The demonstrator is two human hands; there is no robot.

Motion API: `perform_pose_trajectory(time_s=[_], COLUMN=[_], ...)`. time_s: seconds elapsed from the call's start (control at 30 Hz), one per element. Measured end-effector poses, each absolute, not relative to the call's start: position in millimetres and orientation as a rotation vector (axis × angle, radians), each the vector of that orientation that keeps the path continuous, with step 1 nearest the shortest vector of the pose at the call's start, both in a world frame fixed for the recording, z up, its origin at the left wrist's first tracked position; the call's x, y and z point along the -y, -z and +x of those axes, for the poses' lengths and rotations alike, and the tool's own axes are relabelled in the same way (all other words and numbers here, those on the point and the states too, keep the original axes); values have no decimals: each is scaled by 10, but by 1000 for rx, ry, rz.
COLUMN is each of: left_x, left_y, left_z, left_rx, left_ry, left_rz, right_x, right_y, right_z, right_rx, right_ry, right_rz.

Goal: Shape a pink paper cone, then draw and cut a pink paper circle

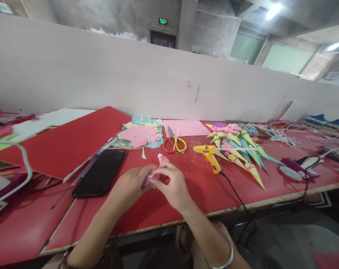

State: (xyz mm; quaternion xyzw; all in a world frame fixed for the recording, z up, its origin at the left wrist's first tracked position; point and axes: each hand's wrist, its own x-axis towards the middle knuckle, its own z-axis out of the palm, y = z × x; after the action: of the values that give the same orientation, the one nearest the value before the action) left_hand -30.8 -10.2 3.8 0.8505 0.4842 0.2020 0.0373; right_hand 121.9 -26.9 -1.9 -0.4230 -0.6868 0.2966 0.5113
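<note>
Low over the red table, my left hand (131,183) and my right hand (172,183) meet on a small crinkled piece of clear plastic film (150,176). The left fingers are wrapped round it; the right thumb and forefinger pinch its edge. Just past the right fingertips shows a small pink moulded piece (162,158); whether it is touched, I cannot tell. Beyond the hands lie scissors (175,144) with red and yellow handles. A yellow glue gun (211,155) with a clear stick lies to the right, beside several paper cones (239,144) with pink pieces on them.
On the left lie a black phone (100,173) and a large red sheet (65,145). Cut paper pieces (139,134) are heaped at the back, beside a pink sheet (187,127). The glue gun's black cord (236,192) hangs over the front edge. A white partition (130,74) stands behind.
</note>
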Motion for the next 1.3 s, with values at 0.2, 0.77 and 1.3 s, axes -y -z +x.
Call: perform_pose_trajectory(time_s=[0.2, 0.77, 1.3], left_x=[122, 113, 83], left_y=[-60, -42, -61], left_z=[-298, -280, -318], left_rx=[-1514, -1573, -1895], left_ry=[-582, -617, -463], left_rz=[2633, 2504, 2397], right_x=[274, 240, 130], right_y=[-1, 32, 35], right_z=[1234, 1202, 1353], right_rx=[1647, 1511, 1056], right_ry=[-743, -908, -1164], right_rz=[-1007, -949, -909])
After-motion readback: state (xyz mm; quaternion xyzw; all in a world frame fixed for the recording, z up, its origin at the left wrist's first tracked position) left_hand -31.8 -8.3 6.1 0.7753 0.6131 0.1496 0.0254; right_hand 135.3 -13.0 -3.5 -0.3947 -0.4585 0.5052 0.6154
